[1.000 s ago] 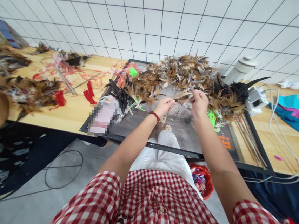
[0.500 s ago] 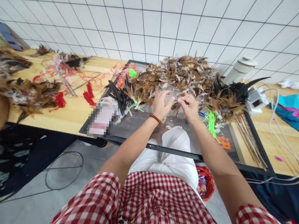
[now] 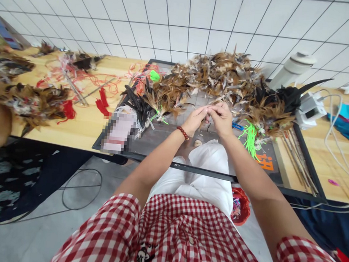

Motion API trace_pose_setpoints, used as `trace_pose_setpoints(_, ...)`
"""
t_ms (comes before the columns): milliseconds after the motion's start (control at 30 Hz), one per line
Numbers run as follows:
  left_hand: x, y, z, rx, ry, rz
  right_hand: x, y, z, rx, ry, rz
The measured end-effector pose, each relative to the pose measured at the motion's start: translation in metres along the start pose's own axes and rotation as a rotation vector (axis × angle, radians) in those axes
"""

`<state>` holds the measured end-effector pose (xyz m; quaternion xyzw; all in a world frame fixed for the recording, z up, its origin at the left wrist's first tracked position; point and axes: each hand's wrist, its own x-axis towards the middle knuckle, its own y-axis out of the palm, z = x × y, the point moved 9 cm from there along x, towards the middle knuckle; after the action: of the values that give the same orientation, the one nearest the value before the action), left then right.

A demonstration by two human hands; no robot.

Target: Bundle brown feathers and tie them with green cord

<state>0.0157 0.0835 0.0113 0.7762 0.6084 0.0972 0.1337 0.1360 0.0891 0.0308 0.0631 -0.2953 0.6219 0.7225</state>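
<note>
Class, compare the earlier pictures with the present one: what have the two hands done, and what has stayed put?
The bare right hand moved left; the bare left hand opened, then came in so that their fingers meet. The single brown feather stretched between them at first can't be clearly made out now. The heaped brown feathers and neon-green string bundle stayed put.

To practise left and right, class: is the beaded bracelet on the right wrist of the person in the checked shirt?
No, the beaded bracelet circles the left wrist, while the right wrist is bare.
</note>
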Motion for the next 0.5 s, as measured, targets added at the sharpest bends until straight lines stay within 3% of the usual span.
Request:
trace_pose_setpoints(300,-0.01,0.009,0.01,-0.082,-0.21,0.137,0.0,-0.002,-0.005,0.028,0.052,0.003)
trace_pose_setpoints(400,-0.007,0.004,0.014,-0.029,-0.201,0.089,0.001,0.002,-0.004,0.011,0.045,0.041)
trace_pose_setpoints(500,0.0,-0.012,0.015,0.003,-0.16,-0.076,0.008,-0.009,-0.002,-0.038,0.024,0.036)
